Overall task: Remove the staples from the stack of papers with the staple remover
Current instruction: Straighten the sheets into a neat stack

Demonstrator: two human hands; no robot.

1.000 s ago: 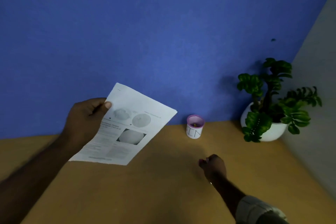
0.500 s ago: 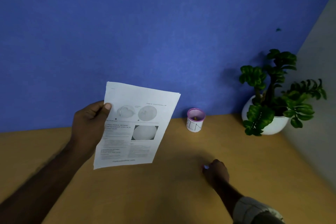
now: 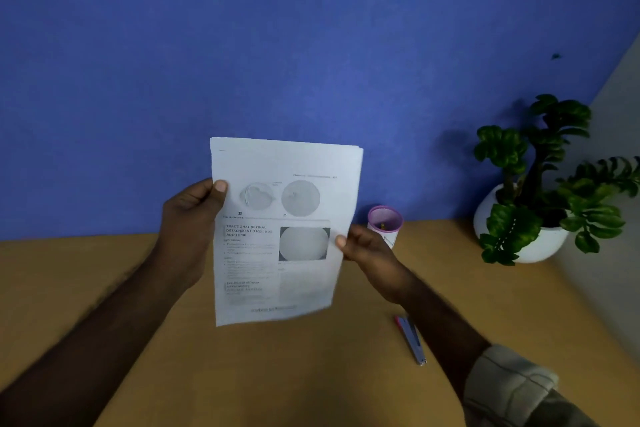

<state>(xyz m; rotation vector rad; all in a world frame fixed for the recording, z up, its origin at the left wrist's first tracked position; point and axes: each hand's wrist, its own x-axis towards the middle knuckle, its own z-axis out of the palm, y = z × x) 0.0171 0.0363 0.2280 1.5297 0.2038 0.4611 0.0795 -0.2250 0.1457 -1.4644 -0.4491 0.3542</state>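
Note:
A stack of printed papers [image 3: 284, 229] is held upright in the air above the wooden table [image 3: 311, 374]. My left hand [image 3: 190, 218] grips its left edge, thumb on the front page. My right hand [image 3: 367, 250] pinches the right edge, thumb on the front. The staple remover [image 3: 412, 340], a slim pink and metal tool, lies flat on the table under my right forearm, touched by neither hand. No staple can be made out on the pages.
A small white cup with a purple rim [image 3: 386, 225] stands at the back of the table by the blue wall. A potted green plant in a white pot [image 3: 533, 198] sits in the right corner next to a grey side wall.
My right hand rose from the table, leaving the staple remover lying there, and took the papers' right edge. The papers turned upright and shifted toward the centre.

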